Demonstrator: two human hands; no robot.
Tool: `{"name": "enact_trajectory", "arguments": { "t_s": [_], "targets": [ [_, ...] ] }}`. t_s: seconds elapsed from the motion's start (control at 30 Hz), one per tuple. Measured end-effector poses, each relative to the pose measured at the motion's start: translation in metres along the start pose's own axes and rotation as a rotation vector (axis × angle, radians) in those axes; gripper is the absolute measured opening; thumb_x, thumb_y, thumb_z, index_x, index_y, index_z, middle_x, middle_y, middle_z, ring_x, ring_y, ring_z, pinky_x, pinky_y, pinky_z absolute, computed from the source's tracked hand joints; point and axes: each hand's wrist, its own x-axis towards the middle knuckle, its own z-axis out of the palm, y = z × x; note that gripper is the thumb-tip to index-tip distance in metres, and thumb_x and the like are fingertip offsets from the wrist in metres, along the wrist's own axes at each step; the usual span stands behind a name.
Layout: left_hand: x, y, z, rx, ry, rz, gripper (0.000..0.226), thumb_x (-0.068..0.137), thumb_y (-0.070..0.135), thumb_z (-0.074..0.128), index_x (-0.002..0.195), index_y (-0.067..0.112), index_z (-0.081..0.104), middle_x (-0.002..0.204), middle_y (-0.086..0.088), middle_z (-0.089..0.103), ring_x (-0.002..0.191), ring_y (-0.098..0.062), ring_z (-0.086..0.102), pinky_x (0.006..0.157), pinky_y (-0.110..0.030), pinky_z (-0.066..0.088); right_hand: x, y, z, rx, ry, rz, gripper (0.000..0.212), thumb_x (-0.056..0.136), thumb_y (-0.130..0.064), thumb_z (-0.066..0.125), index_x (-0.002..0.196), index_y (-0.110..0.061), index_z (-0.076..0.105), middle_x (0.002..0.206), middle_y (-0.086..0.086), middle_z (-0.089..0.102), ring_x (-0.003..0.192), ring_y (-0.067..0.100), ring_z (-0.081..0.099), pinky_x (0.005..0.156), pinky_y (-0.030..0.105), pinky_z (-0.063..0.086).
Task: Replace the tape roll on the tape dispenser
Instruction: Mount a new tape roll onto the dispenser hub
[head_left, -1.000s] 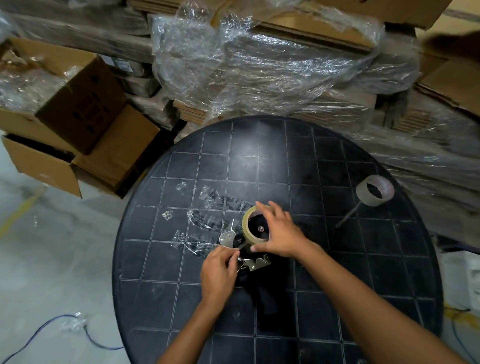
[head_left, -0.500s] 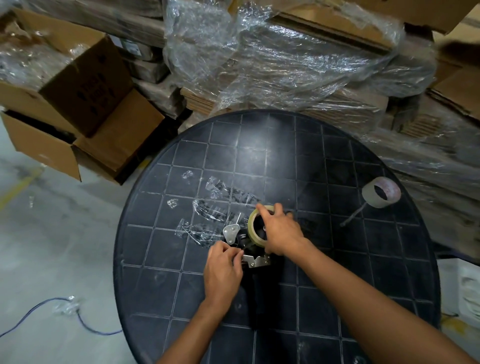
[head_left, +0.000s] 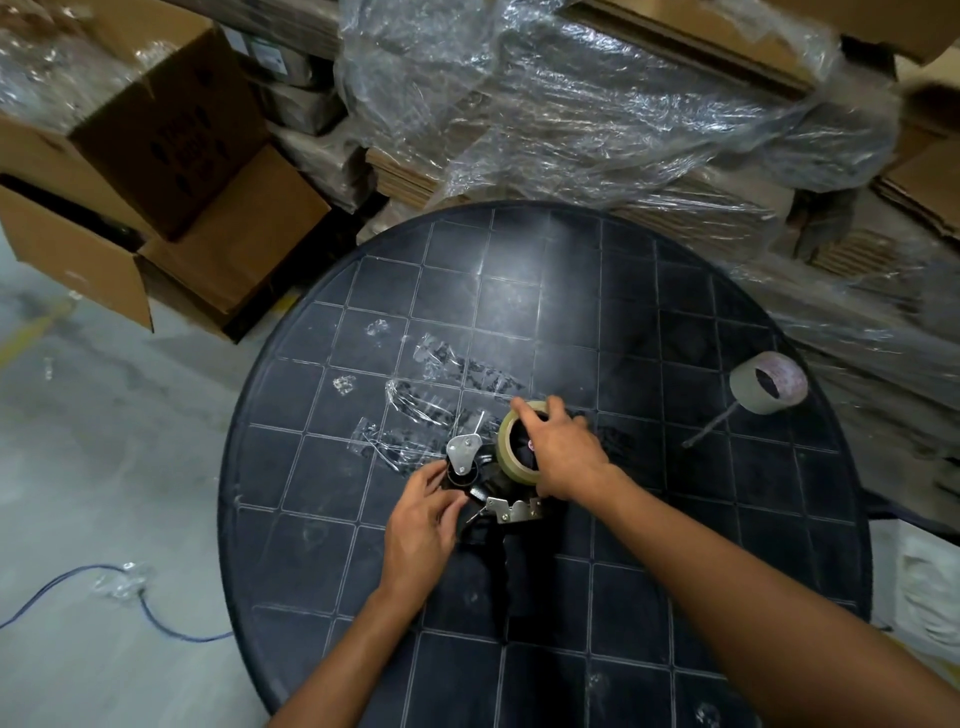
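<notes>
A black hand-held tape dispenser (head_left: 485, 499) with metal plates lies on the round black table (head_left: 675, 519). A yellowish tape roll (head_left: 511, 454) sits on the dispenser's hub. My right hand (head_left: 558, 449) grips this roll from above, fingers over its top rim. My left hand (head_left: 423, 519) holds the dispenser's body near the roller end. A second, paler tape roll (head_left: 769, 382) stands on its edge at the table's right side, with a strip of tape trailing from it.
Crumpled clear tape scraps (head_left: 431, 400) lie on the table beyond the dispenser. Open cardboard boxes (head_left: 156, 171) stand at the left. Plastic-wrapped cardboard stacks (head_left: 597, 114) rise behind the table. A blue cable (head_left: 156, 618) runs across the grey floor.
My right hand has shifted on the tape roll, its fingers now over the top rim. The left hand stays on the dispenser. The camera view has drifted slightly.
</notes>
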Motion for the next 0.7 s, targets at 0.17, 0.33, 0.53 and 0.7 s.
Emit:
{"name": "enact_trajectory", "arguments": {
  "t_s": [0.17, 0.33, 0.53, 0.7],
  "targets": [
    [-0.004, -0.013, 0.005, -0.003, -0.063, -0.011, 0.007, 0.084, 0.009, 0.072, 0.087, 0.008, 0.077, 0.136, -0.006, 0.058, 0.111, -0.008, 0.062, 0.094, -0.008, 0.044, 0.002, 0.001, -0.001, -0.035, -0.007, -0.029, 0.109, 0.074, 0.003, 0.075, 0.154, -0.036, 0.011, 0.151, 0.016, 0.023, 0.125, 0.047, 0.043, 0.092, 0.05, 0.053],
    [-0.001, -0.016, 0.007, 0.019, -0.076, -0.007, 0.003, 0.08, 0.007, 0.075, 0.078, 0.007, 0.077, 0.134, -0.004, 0.058, 0.084, -0.017, 0.073, 0.076, -0.014, 0.051, 0.012, 0.009, -0.001, -0.149, -0.054, -0.121, 0.118, 0.068, 0.002, 0.08, 0.153, -0.04, 0.011, 0.149, 0.015, 0.025, 0.116, 0.046, 0.051, 0.085, 0.047, 0.056],
    [-0.006, -0.024, 0.005, 0.007, -0.115, 0.005, 0.003, 0.08, 0.006, 0.075, 0.078, 0.008, 0.077, 0.13, -0.001, 0.058, 0.081, -0.002, 0.069, 0.072, -0.005, 0.048, 0.018, 0.017, -0.001, -0.228, -0.065, -0.176, 0.12, 0.068, 0.0, 0.081, 0.153, -0.044, 0.008, 0.152, 0.013, 0.023, 0.118, 0.044, 0.051, 0.089, 0.049, 0.054],
    [-0.005, -0.025, 0.007, 0.029, -0.123, -0.067, 0.004, 0.081, 0.007, 0.074, 0.082, 0.007, 0.078, 0.127, -0.01, 0.064, 0.091, 0.001, 0.065, 0.079, 0.001, 0.043, 0.018, 0.015, -0.001, -0.227, -0.078, -0.179, 0.121, 0.071, 0.004, 0.075, 0.154, -0.046, 0.002, 0.166, 0.014, -0.003, 0.138, 0.048, 0.028, 0.1, 0.059, 0.047]
  ]
}}
